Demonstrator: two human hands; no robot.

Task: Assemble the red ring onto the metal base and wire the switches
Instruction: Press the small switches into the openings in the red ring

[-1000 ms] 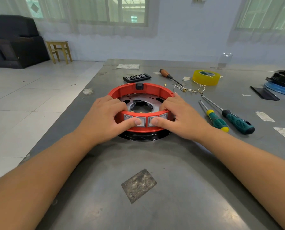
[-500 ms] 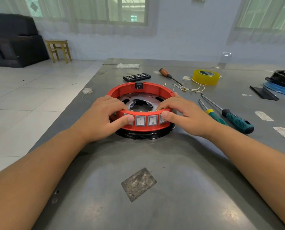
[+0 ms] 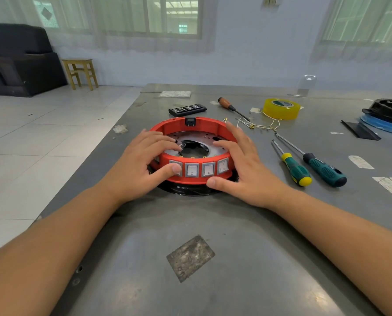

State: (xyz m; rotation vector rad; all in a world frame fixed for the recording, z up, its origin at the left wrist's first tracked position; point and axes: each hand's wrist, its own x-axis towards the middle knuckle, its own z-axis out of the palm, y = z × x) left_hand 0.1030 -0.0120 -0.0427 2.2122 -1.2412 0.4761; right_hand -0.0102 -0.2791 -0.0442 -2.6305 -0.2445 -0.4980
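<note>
Left hand (image 3: 140, 165) grips the left side of the red ring (image 3: 199, 179) — fingers curled over the top rim and into the hollow, thumb pressed flat on the outer face over the leftmost of the switches (image 3: 200, 169). Right hand (image 3: 242, 165) sits on the ring's right side, fingers spread and fairly straight: one lies along the right rim, another reaches in over the metal base (image 3: 190, 137), and the thumb lies along the ring's lower front edge, under the right-hand switches. So the ring sits between the two hands, held from both sides, directly ahead of the person on the grey metal table (image 3: 236, 258).

Ring rests on the metal base — a perforated silver plate with a round hole in the middle; a black disc (image 3: 188, 190) shows under the front edge. Four grey rocker switches line the front face. A small black socket (image 3: 190, 122) sits in the far wall of the ring.

Outward: thin wires with gold terminals (image 3: 258, 125) just beyond the right hand, yellow tape roll (image 3: 281, 108) behind them. Two green-handled screwdrivers (image 3: 313, 165) lie to the right, apart from the hand. Orange-handled screwdriver (image 3: 231, 107) and black switch strip (image 3: 187, 109) lie beyond the ring. Grey patch (image 3: 190, 258) on the table near the person.
</note>
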